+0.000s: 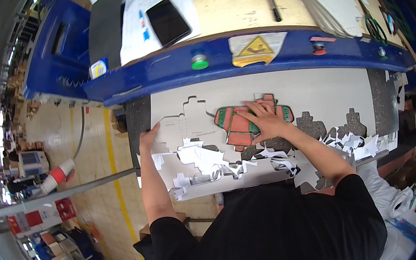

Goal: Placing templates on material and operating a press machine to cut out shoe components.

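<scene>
A cutting die (240,124) with red and green pads and dark edges lies over the white card sheet (317,90), right of the middle. My right hand (268,122) rests on top of it, fingers and thumb spread across its pads to grip it. To its left, a box-shaped outline with a tab (195,118) is cut into the sheet. My left hand (149,138) is at the sheet's left edge with its fingers closed there; the undersides of the fingers are hidden. Torn white card scraps (203,157) lie along the near side, between my arms.
Behind the sheet runs a blue machine beam (159,69) with a green button (199,62), a red button (319,47) and a yellow warning label (256,47). On the shelf above lie a phone (169,22), a marker (271,0), stacked card cutouts (331,11) and scissors (373,25).
</scene>
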Demonstrator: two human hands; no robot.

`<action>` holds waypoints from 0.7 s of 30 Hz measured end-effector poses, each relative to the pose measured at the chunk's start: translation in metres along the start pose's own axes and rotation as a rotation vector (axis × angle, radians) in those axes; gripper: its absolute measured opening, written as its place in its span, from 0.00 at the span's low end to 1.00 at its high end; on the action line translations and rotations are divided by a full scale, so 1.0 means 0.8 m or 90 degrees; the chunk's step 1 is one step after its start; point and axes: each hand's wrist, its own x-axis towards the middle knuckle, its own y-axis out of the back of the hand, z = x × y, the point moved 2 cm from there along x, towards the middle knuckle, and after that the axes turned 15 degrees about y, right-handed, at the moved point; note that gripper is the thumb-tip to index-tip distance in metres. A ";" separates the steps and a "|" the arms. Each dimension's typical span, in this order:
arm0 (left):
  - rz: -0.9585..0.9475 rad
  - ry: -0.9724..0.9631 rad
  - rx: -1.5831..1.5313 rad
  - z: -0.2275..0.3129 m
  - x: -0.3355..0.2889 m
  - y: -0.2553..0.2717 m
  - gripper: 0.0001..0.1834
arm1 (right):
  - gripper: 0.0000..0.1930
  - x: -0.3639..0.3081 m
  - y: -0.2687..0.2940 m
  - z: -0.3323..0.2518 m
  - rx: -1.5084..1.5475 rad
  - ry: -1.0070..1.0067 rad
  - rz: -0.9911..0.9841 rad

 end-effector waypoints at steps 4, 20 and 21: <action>0.059 0.070 0.035 0.036 -0.012 -0.025 0.43 | 0.58 -0.022 0.000 0.040 0.022 0.023 0.035; -0.148 -0.116 0.116 0.067 -0.059 0.009 0.41 | 0.55 -0.027 -0.010 0.023 -0.009 0.002 0.087; -0.140 -0.112 0.103 0.052 -0.047 0.023 0.41 | 0.55 -0.019 -0.013 0.015 -0.011 0.015 0.080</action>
